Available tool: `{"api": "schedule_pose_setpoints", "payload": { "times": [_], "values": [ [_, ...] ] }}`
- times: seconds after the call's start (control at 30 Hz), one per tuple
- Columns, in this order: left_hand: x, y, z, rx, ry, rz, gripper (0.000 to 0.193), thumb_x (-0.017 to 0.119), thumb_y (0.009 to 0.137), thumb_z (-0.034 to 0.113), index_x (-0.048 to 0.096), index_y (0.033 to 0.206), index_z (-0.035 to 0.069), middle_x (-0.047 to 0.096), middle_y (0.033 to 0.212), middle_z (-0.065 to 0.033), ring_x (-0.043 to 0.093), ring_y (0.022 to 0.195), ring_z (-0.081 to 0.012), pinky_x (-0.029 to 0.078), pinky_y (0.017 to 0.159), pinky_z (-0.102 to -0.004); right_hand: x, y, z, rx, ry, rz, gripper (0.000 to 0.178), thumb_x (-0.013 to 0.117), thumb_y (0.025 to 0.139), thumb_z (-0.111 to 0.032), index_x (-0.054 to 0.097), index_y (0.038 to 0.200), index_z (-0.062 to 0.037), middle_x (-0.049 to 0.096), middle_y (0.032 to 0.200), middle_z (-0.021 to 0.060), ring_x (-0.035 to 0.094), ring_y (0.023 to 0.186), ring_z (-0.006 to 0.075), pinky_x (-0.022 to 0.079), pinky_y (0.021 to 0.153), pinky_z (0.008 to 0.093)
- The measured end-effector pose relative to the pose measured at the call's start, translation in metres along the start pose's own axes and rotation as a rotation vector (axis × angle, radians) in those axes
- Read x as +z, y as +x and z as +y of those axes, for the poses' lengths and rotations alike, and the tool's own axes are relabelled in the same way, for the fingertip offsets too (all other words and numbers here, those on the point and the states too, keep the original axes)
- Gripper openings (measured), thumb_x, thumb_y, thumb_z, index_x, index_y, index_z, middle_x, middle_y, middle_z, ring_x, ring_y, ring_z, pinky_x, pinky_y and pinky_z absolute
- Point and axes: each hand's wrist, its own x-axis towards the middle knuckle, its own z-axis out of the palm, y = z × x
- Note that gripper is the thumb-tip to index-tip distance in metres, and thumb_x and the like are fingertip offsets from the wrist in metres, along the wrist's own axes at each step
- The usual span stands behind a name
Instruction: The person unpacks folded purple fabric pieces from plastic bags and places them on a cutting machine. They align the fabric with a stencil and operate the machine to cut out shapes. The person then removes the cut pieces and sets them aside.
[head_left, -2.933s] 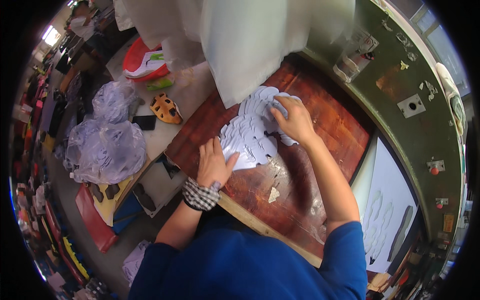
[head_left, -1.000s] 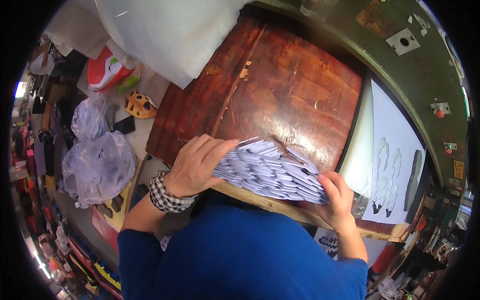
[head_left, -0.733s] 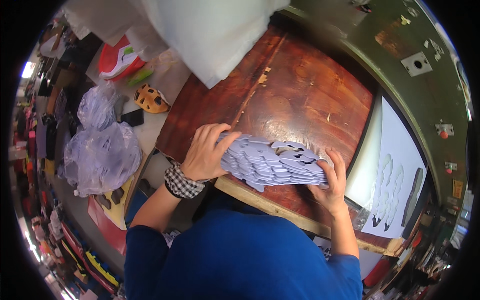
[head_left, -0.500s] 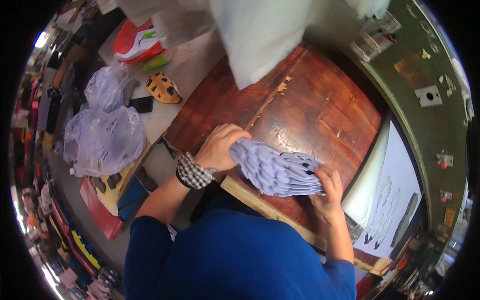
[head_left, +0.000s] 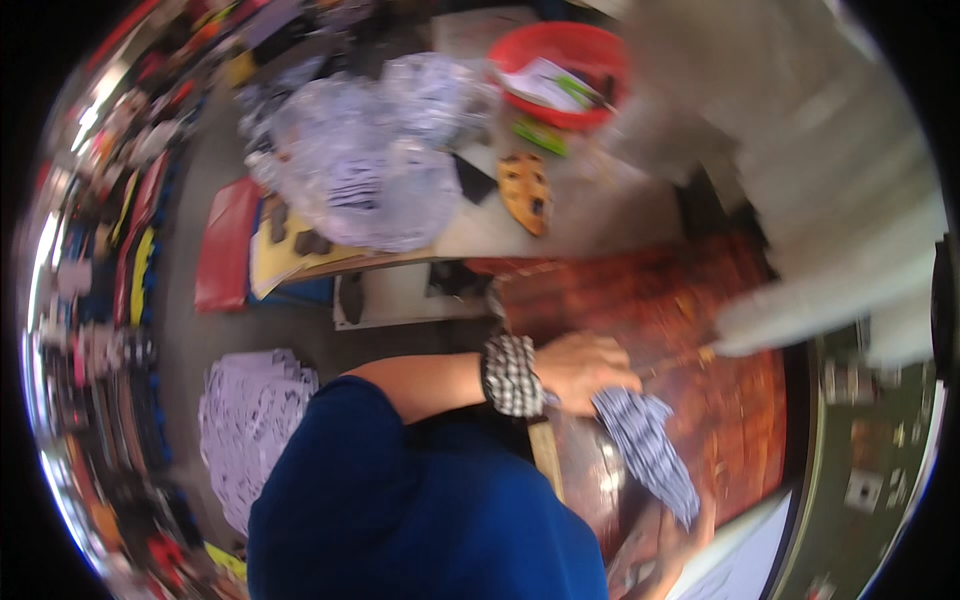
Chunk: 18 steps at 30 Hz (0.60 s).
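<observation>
A bundle of thin, pale lavender cut pieces (head_left: 650, 450) stretches slantwise between my two hands, its edges smeared by motion. At its upper end my left hand (head_left: 585, 370), with a checked black-and-white band at the wrist, is closed on the pieces. My right hand (head_left: 685, 540) is closed at the lower end; its fingers are blurred and partly hidden by the bundle. Both hands are over a worn reddish-brown board (head_left: 735, 400).
Past my left arm, a grey table (head_left: 630, 215) bears clear plastic bags (head_left: 370, 170), a red basin (head_left: 575, 120) and a tan pad with dark spots (head_left: 524, 190). Lavender sheets (head_left: 250, 420) lie at left. Pale sheeting (head_left: 830, 200) hangs far right, near a green panel (head_left: 880, 440).
The view has swung left, bringing the pile of lavender sheets into sight. The bundle, still between both hands, now slants down toward my right hand.
</observation>
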Motion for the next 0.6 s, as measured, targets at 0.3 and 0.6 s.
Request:
{"api": "schedule_pose_setpoints", "payload": {
  "times": [0.3,0.6],
  "values": [
    [-0.054,-0.013,-0.008,-0.269,-0.175,-0.149,0.062,0.081,0.063,0.033,0.062,0.117,0.01,0.069,0.099,-0.0156,0.065,0.093,-0.0348,0.051,0.077,-0.0449,0.03,0.037,-0.028,0.386,0.281,-0.098,0.056,0.083,0.069,-0.013,0.061,0.117,0.0052,0.064,0.109,0.0139,0.058,0.102,0.0254,0.044,0.096,0.0401],
    [-0.283,-0.166,0.007,-0.267,-0.078,0.26,0.06,0.084,0.066,0.024,0.061,0.119,0.007,0.067,0.105,-0.0142,0.065,0.094,-0.0336,0.052,0.081,-0.0396,0.084,0.163,-0.246,-0.521,-0.049,0.076,0.064,0.086,0.064,-0.02,0.059,0.117,0.003,0.065,0.109,0.0158,0.061,0.101,0.0321,0.044,0.095,0.0426]
  ]
}}
